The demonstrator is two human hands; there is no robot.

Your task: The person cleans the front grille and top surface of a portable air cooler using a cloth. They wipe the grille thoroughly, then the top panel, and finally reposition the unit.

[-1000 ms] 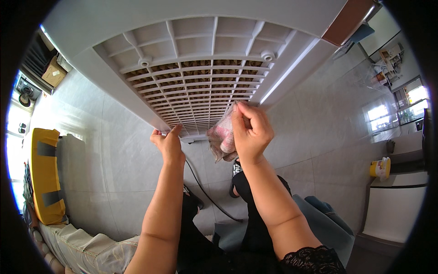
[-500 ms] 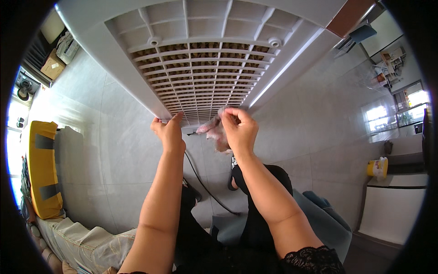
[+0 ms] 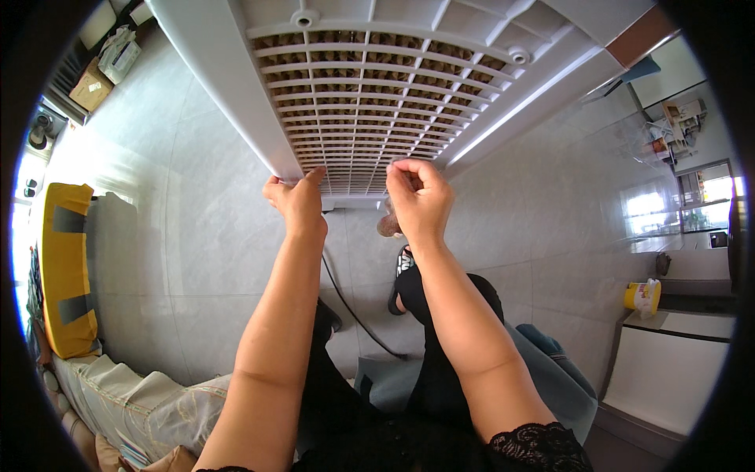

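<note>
Here I am at the white panel (image 3: 228, 86), my left hand (image 3: 296, 206) hooked on its near left edge, thumb laid over the grille (image 3: 358, 102) and fingers on the outer side; how hard they press I can't tell. Over on the right, my right hand (image 3: 422, 203) has the cloth (image 3: 388, 225) pinched between thumb and fingers at the grille's near end, most of it hidden behind my hand, a little bunch hanging below

And this cloth looks light, soft and limp, a thing to take by a gathered fold, close to the fingertips; damp or dry, I can't say. The panel is another matter: it looks stiff and smooth, perhaps slippery, and I'd judge the solid frame a better hold than those thin bars, which might snap

Down below, glossy grey floor tiles (image 3: 200, 244) shine with window light, a black cord (image 3: 350, 307) curving across them near my slipper (image 3: 403, 263). Out to the left, a yellow padded piece (image 3: 67, 267) with grey bands, a sofa (image 3: 149, 405) under a pale cover, and farther off a cardboard box (image 3: 91, 86); away to the right, a yellow tub (image 3: 642, 298) sits on a white cabinet (image 3: 664, 374)
</note>
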